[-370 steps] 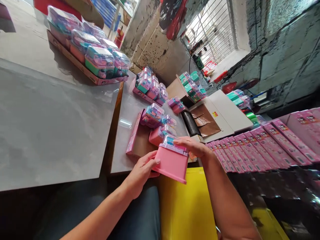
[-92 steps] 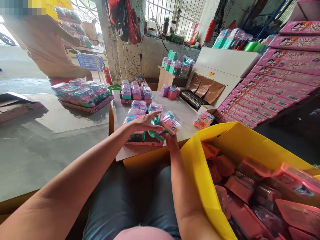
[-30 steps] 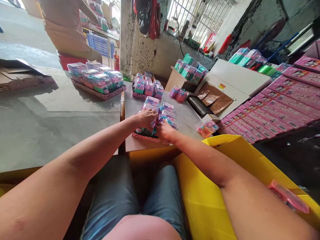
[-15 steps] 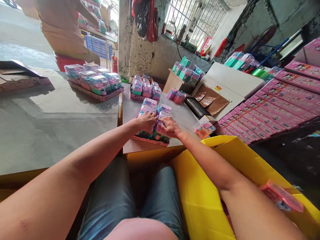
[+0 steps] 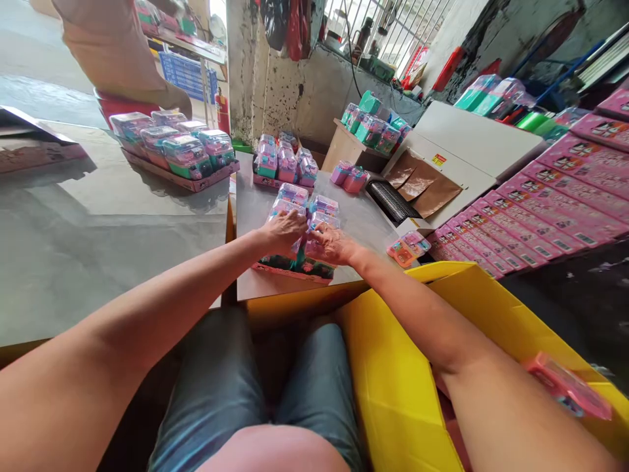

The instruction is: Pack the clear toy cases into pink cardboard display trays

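Note:
In front of me on the grey table stands a shallow pink display tray (image 5: 295, 271) packed with two rows of small clear-lidded plastic toy boxes (image 5: 293, 194). My left hand (image 5: 285, 231) lies over the near boxes of the left row, its fingers curled down around a lid. Opposite it, my right hand (image 5: 330, 241) has bent fingers on a box in the right row, with the thumb side toward me. The two hands almost meet over the gap between the rows. My fingers hide parts of the boxes beneath them.
Other filled trays stand behind (image 5: 282, 187) and at left (image 5: 189, 183). A loose orange-pink box (image 5: 409, 248) lies right of my hand. A yellow carton (image 5: 388, 380) is beside my legs. Stacked pink cartons (image 5: 531, 210) line the right. A person (image 5: 113, 52) stands at the upper left.
My fingers have curled further over the boxes, and the right hand has shifted slightly. The tray stays in place, while the whole view has tilted a little.

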A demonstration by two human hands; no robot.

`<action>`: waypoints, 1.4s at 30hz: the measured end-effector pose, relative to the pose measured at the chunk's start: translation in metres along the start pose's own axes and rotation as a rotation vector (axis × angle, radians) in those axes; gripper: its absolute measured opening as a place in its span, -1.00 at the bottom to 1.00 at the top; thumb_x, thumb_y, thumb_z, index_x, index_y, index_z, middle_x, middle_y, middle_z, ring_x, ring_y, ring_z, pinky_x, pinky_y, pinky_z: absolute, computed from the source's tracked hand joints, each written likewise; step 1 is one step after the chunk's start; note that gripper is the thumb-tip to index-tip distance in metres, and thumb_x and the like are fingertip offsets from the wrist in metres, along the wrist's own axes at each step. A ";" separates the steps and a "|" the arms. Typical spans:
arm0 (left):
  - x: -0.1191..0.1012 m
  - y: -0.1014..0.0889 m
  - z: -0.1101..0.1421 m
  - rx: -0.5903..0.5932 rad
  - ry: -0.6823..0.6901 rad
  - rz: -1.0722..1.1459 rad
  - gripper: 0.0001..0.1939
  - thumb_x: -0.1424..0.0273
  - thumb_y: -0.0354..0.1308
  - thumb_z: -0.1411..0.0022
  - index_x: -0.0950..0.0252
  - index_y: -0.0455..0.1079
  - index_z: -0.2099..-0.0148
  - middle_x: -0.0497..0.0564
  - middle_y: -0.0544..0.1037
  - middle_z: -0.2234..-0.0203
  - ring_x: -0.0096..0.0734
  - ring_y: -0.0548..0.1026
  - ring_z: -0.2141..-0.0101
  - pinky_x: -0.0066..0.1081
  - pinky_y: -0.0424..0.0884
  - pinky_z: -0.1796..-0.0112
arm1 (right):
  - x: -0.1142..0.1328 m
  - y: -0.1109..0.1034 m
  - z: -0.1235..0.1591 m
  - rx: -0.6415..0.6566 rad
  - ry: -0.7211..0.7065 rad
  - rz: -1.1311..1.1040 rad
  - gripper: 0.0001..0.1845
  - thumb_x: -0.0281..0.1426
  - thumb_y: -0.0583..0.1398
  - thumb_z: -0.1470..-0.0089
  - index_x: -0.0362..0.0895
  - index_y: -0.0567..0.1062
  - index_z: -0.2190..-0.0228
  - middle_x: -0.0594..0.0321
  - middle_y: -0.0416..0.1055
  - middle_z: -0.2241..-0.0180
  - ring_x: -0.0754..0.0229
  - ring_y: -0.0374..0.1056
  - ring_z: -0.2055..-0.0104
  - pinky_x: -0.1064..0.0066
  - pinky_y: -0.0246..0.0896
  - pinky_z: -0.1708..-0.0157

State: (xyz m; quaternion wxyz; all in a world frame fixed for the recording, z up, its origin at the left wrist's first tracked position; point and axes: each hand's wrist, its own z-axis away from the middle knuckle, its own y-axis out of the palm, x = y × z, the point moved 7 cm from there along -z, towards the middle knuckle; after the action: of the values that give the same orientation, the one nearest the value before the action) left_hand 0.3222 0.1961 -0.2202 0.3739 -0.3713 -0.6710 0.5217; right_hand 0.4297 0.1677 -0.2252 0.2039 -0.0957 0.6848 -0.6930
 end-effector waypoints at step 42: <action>0.060 0.002 -0.037 -0.026 -0.642 0.100 -0.36 0.12 -0.23 -0.42 0.30 0.15 -0.40 0.32 0.12 -0.37 0.26 0.06 -0.36 0.23 0.25 -0.14 | -0.047 0.009 -0.041 -0.089 0.696 -0.484 -0.18 0.01 -0.31 -0.35 -0.27 -0.12 -0.41 0.05 -0.33 -0.46 -0.03 -0.43 -0.50 -0.08 -0.45 -0.41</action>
State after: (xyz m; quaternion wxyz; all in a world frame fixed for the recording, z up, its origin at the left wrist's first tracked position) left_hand 0.3287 0.2656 -0.2084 0.1123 -0.2250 -0.7423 0.6211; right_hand 0.4562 0.2247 -0.2285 -0.2122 -0.0227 0.6997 -0.6818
